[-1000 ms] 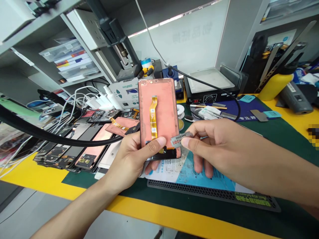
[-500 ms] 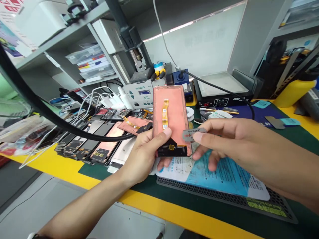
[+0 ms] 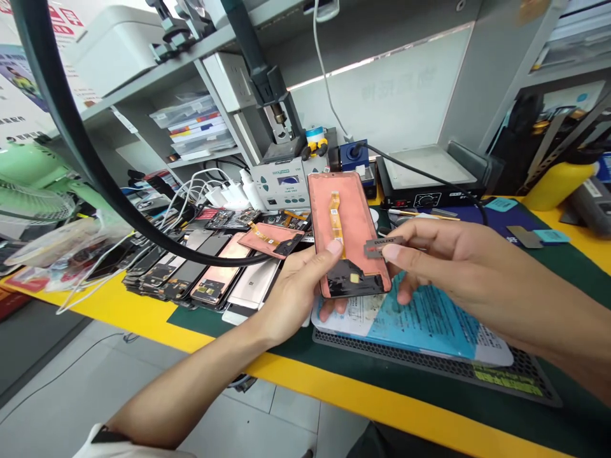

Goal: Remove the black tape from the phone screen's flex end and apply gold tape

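My left hand grips a phone screen by its lower left side, thumb on the back and fingers beneath. The screen's copper-coloured back faces me, with a gold flex cable along it and a black strip at the lower end. Between the thumb and fingers of my right hand is a thin grey razor blade marked DUOLEKE. The blade lies over the screen's right edge; whether it touches cannot be made out. Below both hands is a blue and white printed pad.
Several phones and screens lie in a row at left, with another copper-backed screen beyond my left hand. A black cable arches across the left foreground. A hot plate and a grey station stand at the back.
The view has shifted, so the bench appears further right. The phone screen is tilted more and turned slightly, still in my left hand. The razor blade stays at its right edge.
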Motion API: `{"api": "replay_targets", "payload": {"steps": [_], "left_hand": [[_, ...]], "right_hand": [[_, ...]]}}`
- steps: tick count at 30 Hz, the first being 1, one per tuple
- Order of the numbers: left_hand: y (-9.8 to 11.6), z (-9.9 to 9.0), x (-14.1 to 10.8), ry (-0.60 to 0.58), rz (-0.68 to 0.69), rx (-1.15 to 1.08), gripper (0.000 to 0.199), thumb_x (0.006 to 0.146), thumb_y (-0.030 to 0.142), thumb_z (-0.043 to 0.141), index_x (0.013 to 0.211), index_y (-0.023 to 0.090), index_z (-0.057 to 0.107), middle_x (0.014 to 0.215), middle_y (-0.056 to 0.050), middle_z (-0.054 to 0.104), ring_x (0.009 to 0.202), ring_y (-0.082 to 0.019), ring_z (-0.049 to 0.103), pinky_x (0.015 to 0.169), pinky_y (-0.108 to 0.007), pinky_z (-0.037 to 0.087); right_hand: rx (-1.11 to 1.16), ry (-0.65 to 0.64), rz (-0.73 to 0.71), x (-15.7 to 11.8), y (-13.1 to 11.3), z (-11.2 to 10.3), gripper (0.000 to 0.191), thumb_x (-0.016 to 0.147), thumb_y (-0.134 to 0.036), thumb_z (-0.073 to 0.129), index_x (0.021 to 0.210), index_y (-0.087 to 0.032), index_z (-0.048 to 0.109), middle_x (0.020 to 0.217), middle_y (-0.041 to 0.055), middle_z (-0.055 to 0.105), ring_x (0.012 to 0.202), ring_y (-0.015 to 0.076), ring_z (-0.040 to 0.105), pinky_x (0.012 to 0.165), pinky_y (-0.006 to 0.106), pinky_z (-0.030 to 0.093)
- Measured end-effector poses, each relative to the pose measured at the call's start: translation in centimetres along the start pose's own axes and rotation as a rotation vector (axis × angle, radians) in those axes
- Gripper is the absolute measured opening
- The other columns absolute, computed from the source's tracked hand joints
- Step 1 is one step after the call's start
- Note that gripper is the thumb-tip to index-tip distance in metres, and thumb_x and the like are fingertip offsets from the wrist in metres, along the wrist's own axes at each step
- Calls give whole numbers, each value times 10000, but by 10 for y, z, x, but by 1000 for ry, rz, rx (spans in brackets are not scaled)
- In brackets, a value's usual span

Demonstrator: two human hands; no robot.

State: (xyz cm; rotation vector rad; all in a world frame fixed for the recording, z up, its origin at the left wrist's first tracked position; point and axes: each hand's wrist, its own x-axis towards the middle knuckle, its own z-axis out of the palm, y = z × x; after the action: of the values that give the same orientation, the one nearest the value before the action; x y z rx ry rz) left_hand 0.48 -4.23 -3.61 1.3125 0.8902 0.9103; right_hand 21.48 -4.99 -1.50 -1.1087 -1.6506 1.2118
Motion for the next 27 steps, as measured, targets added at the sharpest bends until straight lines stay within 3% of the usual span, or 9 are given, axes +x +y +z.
{"api": "replay_targets", "payload": {"steps": [8,13,17,21,23,27], "left_hand": [[7,4,2,35,10,-192,422,888,423,608,581,133,603,511,-53,612,398,-125,531,336,-224,379],[11,1,4,22,-19,-338,304,863,341,586,654,125,632,524,-27,607,370,-139,560,300,-221,381],[13,-4,4,2,-100,-303,230,811,284,595,655,121,638,519,-38,626,352,-141,551,280,-213,374],[15,-3,1,-91,-154,-252,238,803,235,627,623,82,659,468,-81,618,335,-157,548,292,-221,391],[15,-1,-1,-101,-126,-218,297,856,260,608,625,80,662,457,-90,618,333,-156,545,309,-222,401],[13,0,-6,21,62,-112,339,938,343,585,721,99,677,480,-69,641,361,-154,550,355,-240,428]], "right_hand": [[8,11,-36,-1,-2,1,218,952,-377,635,858,-180,644,725,5,647,628,142,650,624,276,560],[-3,6,-58,-2,0,0,234,967,-398,617,877,-183,640,712,-8,627,639,128,623,605,250,522],[-96,24,-76,-1,-2,2,238,962,-400,619,862,-188,658,744,8,645,669,141,618,608,261,518],[-149,43,-74,-1,-3,1,214,962,-390,622,901,-198,693,834,23,710,741,161,657,654,278,530],[-164,126,-99,-2,-4,-1,206,956,-388,631,916,-202,711,883,32,741,799,184,686,701,301,546],[-399,521,-353,-10,-10,1,84,921,-279,671,922,-215,725,952,45,752,843,202,691,719,319,556]]}}
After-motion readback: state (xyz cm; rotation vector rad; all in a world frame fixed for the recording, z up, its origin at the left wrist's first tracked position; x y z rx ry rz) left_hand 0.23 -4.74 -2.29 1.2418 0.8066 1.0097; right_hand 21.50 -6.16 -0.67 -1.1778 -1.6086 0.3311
